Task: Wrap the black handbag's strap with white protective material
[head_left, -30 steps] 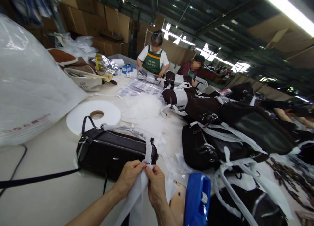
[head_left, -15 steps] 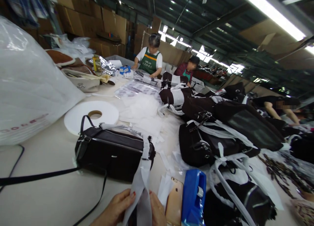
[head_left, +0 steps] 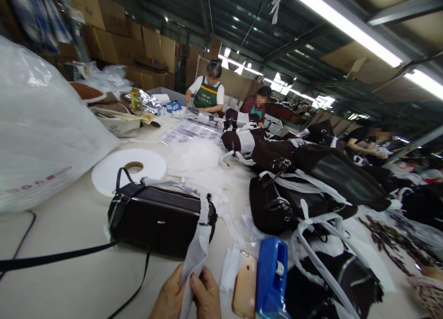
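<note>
A black handbag (head_left: 161, 219) lies on the pale table in front of me, a small metal plate on its side. From its right end a bag strap covered by a white wrapping strip (head_left: 196, 247) runs down towards me. My left hand (head_left: 169, 291) is closed on the strap's left side, its fingers partly hidden behind the white strip. Right beside it, my right hand (head_left: 206, 291) pinches the strip between thumb and fingers. A thin black strap (head_left: 62, 254) trails from the bag's left end.
To my right lie a gold phone (head_left: 245, 284), a blue tape dispenser (head_left: 272, 277) and a heap of dark bags (head_left: 311, 171) with white-wrapped straps. A big white roll (head_left: 107, 171) and a bulging plastic sack (head_left: 44, 125) are on the left. Co-workers (head_left: 209, 93) work across the table.
My hands have drawn closer together; the right hand has turned and now pinches the strip in front. The two loose sides of the strip have closed over the strap.
</note>
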A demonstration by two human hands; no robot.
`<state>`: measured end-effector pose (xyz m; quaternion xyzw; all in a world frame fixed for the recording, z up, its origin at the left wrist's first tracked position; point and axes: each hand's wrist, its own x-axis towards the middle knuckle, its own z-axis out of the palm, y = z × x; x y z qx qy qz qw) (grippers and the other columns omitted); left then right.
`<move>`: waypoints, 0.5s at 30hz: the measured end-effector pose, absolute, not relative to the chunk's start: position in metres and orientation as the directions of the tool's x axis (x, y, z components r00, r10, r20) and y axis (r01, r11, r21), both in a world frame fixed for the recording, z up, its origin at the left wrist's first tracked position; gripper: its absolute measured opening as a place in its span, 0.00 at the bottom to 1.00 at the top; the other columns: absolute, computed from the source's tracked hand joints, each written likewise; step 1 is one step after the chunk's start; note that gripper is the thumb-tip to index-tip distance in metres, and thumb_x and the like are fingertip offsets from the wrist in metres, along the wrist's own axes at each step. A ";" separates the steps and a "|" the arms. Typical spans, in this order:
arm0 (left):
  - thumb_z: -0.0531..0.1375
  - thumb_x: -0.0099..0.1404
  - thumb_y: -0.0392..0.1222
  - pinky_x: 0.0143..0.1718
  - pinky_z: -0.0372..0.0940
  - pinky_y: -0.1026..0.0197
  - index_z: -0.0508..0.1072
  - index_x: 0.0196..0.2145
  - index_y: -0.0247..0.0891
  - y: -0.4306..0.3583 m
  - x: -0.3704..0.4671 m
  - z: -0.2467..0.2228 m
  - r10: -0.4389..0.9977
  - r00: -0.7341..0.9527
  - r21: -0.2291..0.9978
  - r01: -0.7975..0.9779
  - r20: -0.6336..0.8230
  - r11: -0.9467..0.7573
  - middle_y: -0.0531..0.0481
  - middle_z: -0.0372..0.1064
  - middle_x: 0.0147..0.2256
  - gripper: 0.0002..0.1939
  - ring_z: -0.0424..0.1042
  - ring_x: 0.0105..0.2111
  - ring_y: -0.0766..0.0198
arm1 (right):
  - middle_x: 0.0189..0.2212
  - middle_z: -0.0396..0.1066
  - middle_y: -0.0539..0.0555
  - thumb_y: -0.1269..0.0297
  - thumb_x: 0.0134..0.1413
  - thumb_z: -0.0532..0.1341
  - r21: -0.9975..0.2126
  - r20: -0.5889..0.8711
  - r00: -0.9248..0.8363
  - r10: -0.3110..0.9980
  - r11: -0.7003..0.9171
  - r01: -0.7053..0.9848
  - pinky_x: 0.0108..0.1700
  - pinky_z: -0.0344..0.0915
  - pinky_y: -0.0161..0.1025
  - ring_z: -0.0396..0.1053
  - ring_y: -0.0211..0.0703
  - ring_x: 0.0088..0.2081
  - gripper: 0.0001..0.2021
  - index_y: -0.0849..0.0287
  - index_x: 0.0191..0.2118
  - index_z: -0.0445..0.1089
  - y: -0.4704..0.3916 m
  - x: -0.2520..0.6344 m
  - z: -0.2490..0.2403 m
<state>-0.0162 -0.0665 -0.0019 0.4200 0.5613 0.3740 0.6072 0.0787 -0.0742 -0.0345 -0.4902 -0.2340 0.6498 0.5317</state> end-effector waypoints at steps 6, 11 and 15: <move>0.59 0.49 0.41 0.26 0.62 0.62 0.66 0.46 0.38 -0.074 -0.024 -0.013 0.869 0.301 0.893 -0.100 -0.392 0.438 0.57 0.64 0.20 0.24 0.64 0.21 0.63 | 0.27 0.73 0.51 0.55 0.30 0.69 -0.872 -0.328 0.042 0.944 -0.286 -0.397 0.34 0.62 0.36 0.67 0.41 0.30 0.21 0.61 0.35 0.73 -0.070 0.083 -0.023; 0.58 0.42 0.34 0.20 0.55 0.66 0.61 0.51 0.39 -0.077 -0.032 -0.017 0.796 0.383 0.841 -0.083 -0.468 0.535 0.60 0.61 0.19 0.35 0.60 0.18 0.68 | 0.24 0.70 0.48 0.59 0.33 0.69 -0.858 -0.313 -0.091 0.945 -0.323 -0.399 0.28 0.59 0.33 0.64 0.37 0.26 0.18 0.60 0.34 0.70 -0.070 0.084 -0.011; 0.58 0.37 0.30 0.19 0.49 0.70 0.62 0.50 0.35 -0.075 -0.037 -0.013 0.808 0.418 0.858 -0.113 -0.416 0.501 0.60 0.62 0.21 0.37 0.56 0.19 0.72 | 0.28 0.71 0.49 0.61 0.32 0.69 -0.853 -0.300 -0.178 0.937 -0.347 -0.389 0.32 0.59 0.34 0.65 0.39 0.30 0.21 0.60 0.38 0.69 -0.067 0.088 -0.004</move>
